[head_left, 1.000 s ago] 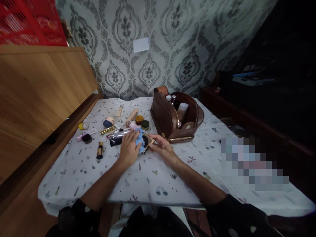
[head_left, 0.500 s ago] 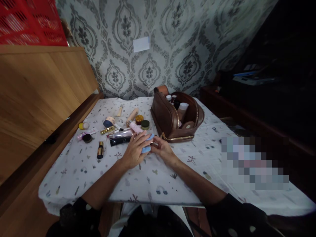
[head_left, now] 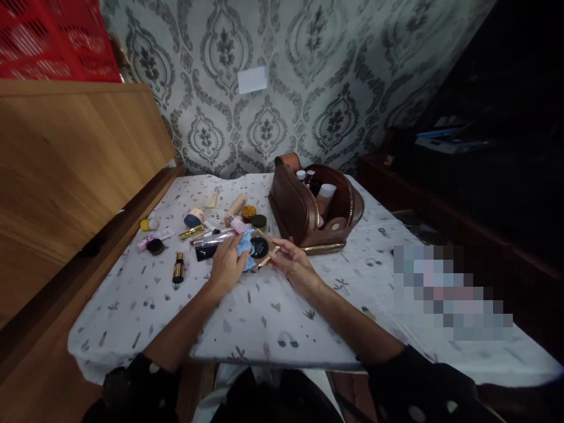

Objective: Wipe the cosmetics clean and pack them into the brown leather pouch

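In the head view, the change over the last half second is at the hands: the left hand [head_left: 227,262] with its crumpled light-blue cloth [head_left: 245,249] was spread across the square gold-toned compact [head_left: 264,249], and has now drawn back to its left side, so the face with its round black centre shows again, much as it did a second ago. For the work in hand, this means that the cloth covers only the left margin while most of the surface lies open to view. The left hand's fingers are closed on the cloth; the right hand [head_left: 296,267] has thumb and fingers clamped on the compact's right edge. The compact is between the two hands, tilted, near the middle of the white printed tablecloth [head_left: 273,329] and just left of the brown leather-look bag [head_left: 293,202]. The compact looks flat and rigid, with straight glossy edges around a dark disc, against the soft, folded cloth. The bag has smooth, rounded sides and a toothed metal zip along its open mouth. Beyond the hands sit a squat dark-green jar [head_left: 259,221] and an amber-gold round jar [head_left: 249,212]; beside the left hand lies a flat black tube [head_left: 205,252].
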`<state>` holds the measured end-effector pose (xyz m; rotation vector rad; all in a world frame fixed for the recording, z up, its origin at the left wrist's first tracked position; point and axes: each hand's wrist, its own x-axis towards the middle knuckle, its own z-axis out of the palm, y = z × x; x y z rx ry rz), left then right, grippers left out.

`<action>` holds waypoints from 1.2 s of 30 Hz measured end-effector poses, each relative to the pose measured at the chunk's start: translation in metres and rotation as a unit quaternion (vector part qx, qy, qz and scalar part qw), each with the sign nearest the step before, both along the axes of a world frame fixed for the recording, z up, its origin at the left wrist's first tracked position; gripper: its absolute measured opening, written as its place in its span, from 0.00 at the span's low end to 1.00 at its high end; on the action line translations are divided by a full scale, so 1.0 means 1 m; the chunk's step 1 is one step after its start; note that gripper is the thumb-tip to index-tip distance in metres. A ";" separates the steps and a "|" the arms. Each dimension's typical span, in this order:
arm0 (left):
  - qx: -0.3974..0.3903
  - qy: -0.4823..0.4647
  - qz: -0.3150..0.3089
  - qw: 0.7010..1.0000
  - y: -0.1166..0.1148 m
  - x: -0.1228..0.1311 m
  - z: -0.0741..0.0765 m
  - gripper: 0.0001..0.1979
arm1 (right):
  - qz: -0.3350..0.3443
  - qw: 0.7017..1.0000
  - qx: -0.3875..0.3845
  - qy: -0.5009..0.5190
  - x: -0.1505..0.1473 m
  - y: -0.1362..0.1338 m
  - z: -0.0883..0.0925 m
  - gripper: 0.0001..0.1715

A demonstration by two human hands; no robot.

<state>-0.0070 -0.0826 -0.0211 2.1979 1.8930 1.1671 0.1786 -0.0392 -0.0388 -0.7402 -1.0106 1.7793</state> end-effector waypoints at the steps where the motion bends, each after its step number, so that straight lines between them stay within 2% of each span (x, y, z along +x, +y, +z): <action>1: -0.011 -0.026 0.002 1.000 0.000 0.000 0.002 0.18 | -0.003 1.000 0.000 0.004 0.000 0.000 0.001 0.26; 5: -0.048 -0.203 -0.020 0.978 0.000 -0.001 0.008 0.14 | 0.005 1.000 0.008 0.016 0.001 -0.001 0.000 0.24; 9: -0.087 -0.375 -0.047 0.922 0.000 -0.001 0.012 0.17 | 0.018 0.999 0.021 0.021 0.000 -0.001 -0.004 0.27; 12: -0.094 -0.439 -0.059 0.891 -0.002 0.001 0.015 0.19 | 0.010 0.999 0.038 0.015 -0.001 0.000 -0.008 0.30; 19: -0.105 -0.465 -0.089 0.874 -0.002 0.000 0.012 0.21 | 0.001 0.996 0.092 -0.023 -0.002 0.002 -0.015 0.32; 22: -0.124 -0.483 -0.105 0.860 -0.001 -0.002 0.010 0.22 | 0.000 0.986 0.148 -0.071 -0.002 0.001 -0.018 0.38; 24: -0.127 -0.489 -0.109 0.856 -0.001 -0.002 0.010 0.22 | -0.013 0.970 0.209 -0.121 -0.002 0.000 -0.020 0.45; 29: -0.135 -0.511 -0.114 0.841 -0.002 0.000 0.011 0.22 | -0.039 0.905 0.351 -0.238 -0.001 -0.008 -0.019 0.62; 32: -0.151 -0.510 -0.123 0.838 -0.004 0.002 0.010 0.21 | -0.042 0.888 0.376 -0.263 0.000 -0.011 -0.015 0.58; 36: -0.147 -0.486 -0.120 0.853 -0.003 0.003 0.006 0.21 | -0.046 0.893 0.373 -0.246 0.000 -0.011 -0.012 0.47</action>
